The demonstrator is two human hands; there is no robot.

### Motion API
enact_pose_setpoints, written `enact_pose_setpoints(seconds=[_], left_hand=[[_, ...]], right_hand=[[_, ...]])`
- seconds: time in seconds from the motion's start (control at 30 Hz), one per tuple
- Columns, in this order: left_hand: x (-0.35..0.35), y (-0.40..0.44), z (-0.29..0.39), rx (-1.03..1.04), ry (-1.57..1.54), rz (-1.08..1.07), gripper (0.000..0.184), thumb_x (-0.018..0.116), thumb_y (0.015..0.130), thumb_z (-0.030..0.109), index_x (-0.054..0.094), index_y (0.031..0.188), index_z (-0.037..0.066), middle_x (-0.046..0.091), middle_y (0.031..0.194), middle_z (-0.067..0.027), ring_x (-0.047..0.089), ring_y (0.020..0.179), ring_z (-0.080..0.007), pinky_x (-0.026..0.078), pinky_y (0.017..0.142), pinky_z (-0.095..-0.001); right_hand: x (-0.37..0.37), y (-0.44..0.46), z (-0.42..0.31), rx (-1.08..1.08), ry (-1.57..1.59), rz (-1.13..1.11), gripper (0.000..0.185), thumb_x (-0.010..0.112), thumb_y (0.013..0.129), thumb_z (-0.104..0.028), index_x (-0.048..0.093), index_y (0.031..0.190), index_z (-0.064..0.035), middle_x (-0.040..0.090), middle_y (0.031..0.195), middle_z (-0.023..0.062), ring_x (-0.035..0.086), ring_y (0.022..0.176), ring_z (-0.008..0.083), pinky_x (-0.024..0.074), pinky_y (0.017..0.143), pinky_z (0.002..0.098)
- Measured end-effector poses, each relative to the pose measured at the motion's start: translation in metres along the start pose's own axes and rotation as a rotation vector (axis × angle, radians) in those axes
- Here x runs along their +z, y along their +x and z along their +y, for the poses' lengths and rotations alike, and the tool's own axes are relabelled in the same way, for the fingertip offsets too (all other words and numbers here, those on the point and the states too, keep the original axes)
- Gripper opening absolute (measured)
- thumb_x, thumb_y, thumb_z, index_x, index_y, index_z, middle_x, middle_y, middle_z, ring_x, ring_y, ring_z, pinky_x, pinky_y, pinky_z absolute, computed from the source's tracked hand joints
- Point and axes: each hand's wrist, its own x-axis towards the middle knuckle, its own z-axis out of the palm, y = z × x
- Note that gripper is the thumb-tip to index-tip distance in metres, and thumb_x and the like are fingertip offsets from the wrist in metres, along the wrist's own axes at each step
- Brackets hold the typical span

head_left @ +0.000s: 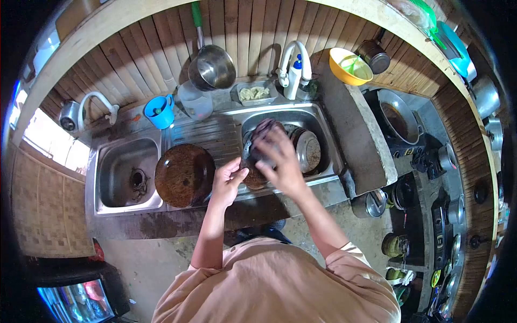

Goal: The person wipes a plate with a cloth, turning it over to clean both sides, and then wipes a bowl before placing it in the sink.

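Observation:
My left hand (229,180) is at the front edge of the right sink basin (331,126), its thumb and fingers pinched on the edge of a dark brown item (254,178). Over the same basin, my right hand (277,161) is blurred by motion, its fingers spread against a dark purplish cloth or scrubber (267,129); its grip is unclear. Behind my right hand, a round metal pot (308,152) rests in the basin. To the left of my left hand, a large round brown lid or board (184,175) lies on the ridged drainboard (215,132).
Behind the sinks are a blue mug (159,113), a clear container (195,101), a tray (254,93), a white faucet (292,75) and a hanging saucepan (212,68). A yellow bowl (350,67) sits on the concrete ledge (358,129). The left basin (126,172) holds a drain strainer.

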Motion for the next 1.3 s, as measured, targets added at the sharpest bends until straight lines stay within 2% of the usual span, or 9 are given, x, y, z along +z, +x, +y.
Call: enact_pose_setpoints(seconds=[0.17,0.3,0.37,0.57,0.77,0.93,1.03,1.1,1.3], left_hand=[[-0.027,-0.009,-0.009,0.023,0.009,-0.043,0.041,0.073,0.096,0.006,0.064,0.136,-0.003,0.073,0.119,-0.0075,0.064,0.104,-0.0091,0.051,0.092,-0.0255],[-0.018,-0.017,0.001,0.047,0.034,0.022,0.035,0.068,0.097,0.000,0.066,0.132,-0.003,0.072,0.117,-0.0050,0.065,0.100,-0.0088,0.051,0.087,-0.0250],[-0.021,-0.020,-0.003,0.043,0.024,0.036,0.035,0.068,0.097,0.000,0.066,0.132,-0.003,0.072,0.116,-0.0046,0.065,0.099,-0.0086,0.051,0.085,-0.0249],[-0.037,-0.025,0.008,0.046,-0.105,-0.114,0.035,0.070,0.096,0.002,0.067,0.130,-0.005,0.073,0.117,-0.0070,0.065,0.104,-0.0103,0.051,0.093,-0.0271],[-0.027,-0.032,0.009,0.048,-0.035,0.029,0.032,0.070,0.096,0.002,0.068,0.128,-0.003,0.073,0.111,-0.0047,0.066,0.095,-0.0094,0.052,0.080,-0.0261],[-0.016,-0.028,0.017,0.066,-0.022,0.122,0.034,0.069,0.096,-0.001,0.067,0.129,-0.003,0.073,0.112,-0.0062,0.066,0.094,-0.0096,0.054,0.077,-0.0263],[-0.012,-0.028,0.030,0.024,-0.126,0.011,0.039,0.070,0.096,-0.001,0.065,0.134,-0.004,0.073,0.116,-0.0076,0.065,0.100,-0.0105,0.052,0.087,-0.0259],[-0.002,-0.027,0.026,0.078,-0.143,-0.026,0.039,0.067,0.096,-0.002,0.064,0.135,-0.004,0.073,0.116,-0.0067,0.065,0.096,-0.0088,0.052,0.082,-0.0251],[0.023,-0.027,0.026,0.125,-0.261,0.049,0.039,0.068,0.096,-0.002,0.064,0.135,-0.005,0.073,0.119,-0.0076,0.066,0.098,-0.0087,0.052,0.079,-0.0232]], right_hand=[[0.014,-0.004,-0.026,-0.217,-0.060,-0.100,0.057,0.081,0.079,-0.013,0.069,0.134,-0.0182,0.055,0.146,0.0152,0.042,0.146,0.0441,0.0346,0.121,0.0613],[0.012,0.011,-0.009,0.066,0.034,0.114,0.046,0.074,0.088,-0.012,0.066,0.133,-0.0101,0.060,0.138,0.0199,0.047,0.140,0.0457,0.0368,0.120,0.0532],[0.015,0.008,-0.011,0.047,0.017,0.114,0.045,0.075,0.087,-0.014,0.067,0.131,-0.0100,0.060,0.138,0.0189,0.046,0.142,0.0453,0.0355,0.120,0.0566],[0.023,-0.014,-0.054,-0.300,-0.094,-0.115,0.050,0.080,0.077,-0.015,0.070,0.127,-0.0134,0.058,0.143,0.0124,0.043,0.146,0.0421,0.0345,0.122,0.0599],[0.006,0.014,-0.017,0.126,0.121,0.133,0.040,0.075,0.088,-0.011,0.067,0.127,-0.0076,0.063,0.138,0.0193,0.051,0.138,0.0461,0.0389,0.118,0.0564],[0.003,0.010,-0.037,-0.098,-0.043,0.108,0.043,0.075,0.087,-0.011,0.068,0.129,-0.0076,0.062,0.140,0.0179,0.047,0.142,0.0443,0.0364,0.120,0.0570],[0.004,-0.004,-0.049,-0.293,-0.080,-0.005,0.053,0.080,0.080,-0.013,0.067,0.131,-0.0118,0.058,0.144,0.0136,0.044,0.145,0.0446,0.0358,0.120,0.0607],[-0.005,-0.003,-0.030,-0.308,-0.074,0.049,0.056,0.081,0.079,-0.012,0.066,0.133,-0.0106,0.058,0.144,0.0153,0.045,0.143,0.0450,0.0371,0.120,0.0586],[-0.018,-0.005,0.015,0.231,0.231,0.324,0.036,0.062,0.097,-0.001,0.063,0.133,0.0005,0.065,0.131,0.0223,0.062,0.127,0.0392,0.0457,0.109,0.0406]])
